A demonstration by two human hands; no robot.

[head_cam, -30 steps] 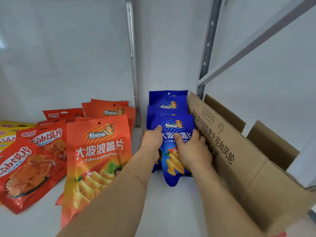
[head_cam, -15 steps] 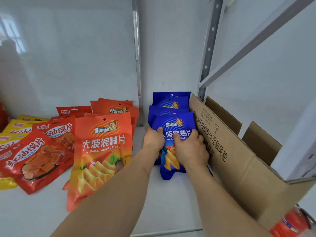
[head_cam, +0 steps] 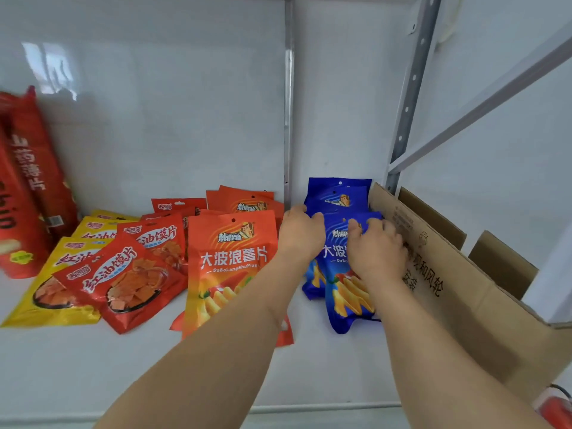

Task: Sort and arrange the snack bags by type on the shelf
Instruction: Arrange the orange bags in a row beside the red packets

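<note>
Here, far left at 9 o'clock: tall red bags (head_cam: pixel 29 187) standing against the wall, vertical script 山药薄片; at least two, cropped by the frame edge. Next right, yellow bags (head_cam: pixel 62 267) lying flat, three tops visible, overlapped by red bags (head_cam: pixel 123 283) reading 红油馍片; about four of these, rear ones partly hidden. At centre, orange bags (head_cam: pixel 230 264), front one printed 大波浪薯片 and "DaBoLangShuPian"; some three more tops show behind it, exact count unclear. Left hand (head_cam: pixel 301 235) curled, fingers closed on the left edge of the blue bags (head_cam: pixel 339 199). At least three blue bags stacked in the back corner at 1 o'clock, same 大波浪 lettering partly covered. Right hand (head_cam: pixel 376 249) fingers bent, pinching the top of the front blue bag. Cardboard box (head_cam: pixel 458 292) touching the blue stack's right side, Chinese print ending 风轮, flaps open. White shelf (head_cam: pixel 154 373) bare toward 6 o'clock, front lip visible; narrow bare strip between orange and blue stacks
</note>
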